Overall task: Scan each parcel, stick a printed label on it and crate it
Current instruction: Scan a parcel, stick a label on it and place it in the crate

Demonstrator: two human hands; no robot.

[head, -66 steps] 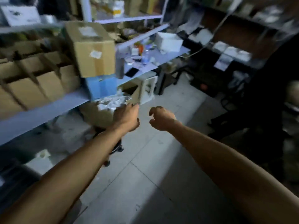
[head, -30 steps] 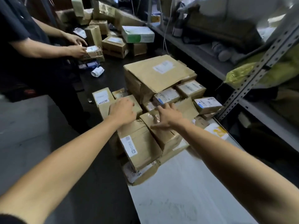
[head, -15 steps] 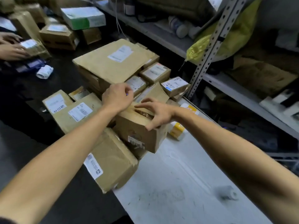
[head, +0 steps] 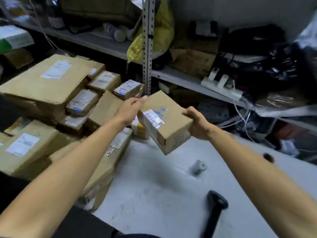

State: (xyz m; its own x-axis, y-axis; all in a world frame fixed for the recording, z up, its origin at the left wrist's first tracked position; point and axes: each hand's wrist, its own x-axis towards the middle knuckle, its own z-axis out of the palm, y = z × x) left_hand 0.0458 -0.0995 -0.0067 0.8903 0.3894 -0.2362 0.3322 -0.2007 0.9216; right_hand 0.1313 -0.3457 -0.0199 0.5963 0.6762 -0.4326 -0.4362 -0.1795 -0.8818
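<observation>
Your grip is two-handed: your left hand [head: 127,109] pinches the far left corner of the box [head: 167,123] and your right hand [head: 197,123] clasps its right side. The box hangs tilted between them at the frame's centre, above the table [head: 154,186], label [head: 154,118] facing up.

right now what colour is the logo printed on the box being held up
Blue, a round outline logo on the brown box; the head view shows it.
</observation>
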